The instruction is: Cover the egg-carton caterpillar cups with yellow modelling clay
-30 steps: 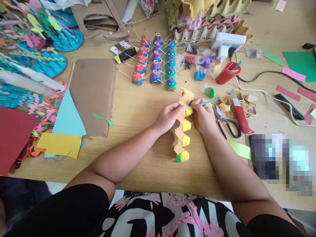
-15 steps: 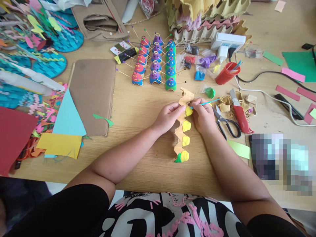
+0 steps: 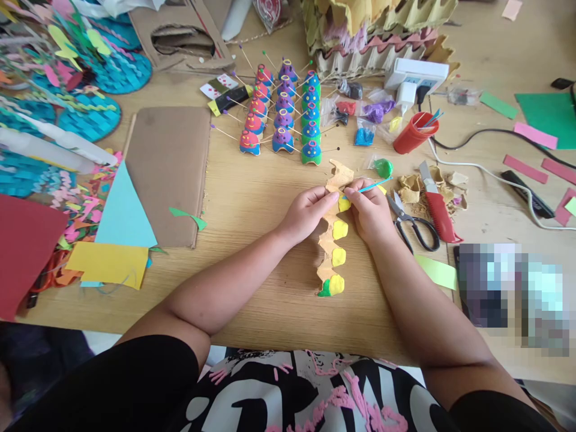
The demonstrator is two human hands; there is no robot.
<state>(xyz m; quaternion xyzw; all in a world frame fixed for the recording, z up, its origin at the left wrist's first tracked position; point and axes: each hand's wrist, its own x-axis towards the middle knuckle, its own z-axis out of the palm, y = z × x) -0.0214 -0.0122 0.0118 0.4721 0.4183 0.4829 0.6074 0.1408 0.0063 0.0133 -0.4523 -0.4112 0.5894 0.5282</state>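
Note:
A tan egg-carton strip [image 3: 327, 246] lies lengthwise before me, with several yellow clay patches on its right side and green clay at its near end. My left hand [image 3: 309, 214] pinches the strip near its far end between thumb and fingers. In my right hand [image 3: 369, 210] is a thin blue stick [image 3: 376, 185], held between thumb and fingertips, its tip by the uppermost yellow patch [image 3: 344, 204]. Beyond the hands, a bag of green clay [image 3: 383, 168] rests on the table.
Decorated carton figures with pins [image 3: 283, 108] stand in three rows at the back. Scissors [image 3: 414, 222], a red-handled knife [image 3: 437, 210] and a red cup [image 3: 414, 133] are on the right. Cardboard [image 3: 168, 174] lies left. Egg trays [image 3: 378, 54] are stacked behind.
The blue stick has shifted slightly left and tilts more steeply, and the right fingertips have moved a little left towards the strip. My left hand and the strip look unmoved.

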